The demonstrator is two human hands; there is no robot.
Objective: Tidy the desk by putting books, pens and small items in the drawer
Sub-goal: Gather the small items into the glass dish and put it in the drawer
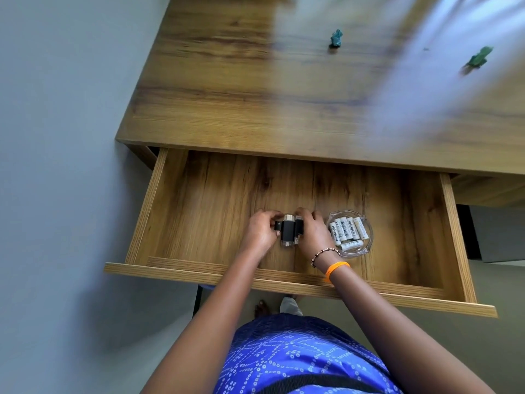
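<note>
Both my hands, left hand (260, 230) and right hand (312, 230), are gripping small black gadgets (289, 230) mid-frame inside the open drawer (199, 194), beside a dish of batteries (349, 233); two green scraps (336, 38) are waiting on the bench (227, 95), upper right.

A pale grey wall (56, 137) runs along the left edge of the bench. Under the bench, below its front edge, a black metal leg (198, 301) stands on a light floor (508, 351). Beside the leg a bare foot (260, 307) shows, and just right of it something white (289, 307) too hidden to make out. A blue garment (298, 356) with a pattern of white dotted lines fills the bottom middle of the view, crossed near its lower edge by a dark band (321, 381). On one wrist sit a beaded bracelet (322, 255) and, just behind it, an orange wristband (335, 270). At the right, below the bench, is a dark gap (470, 231).
</note>
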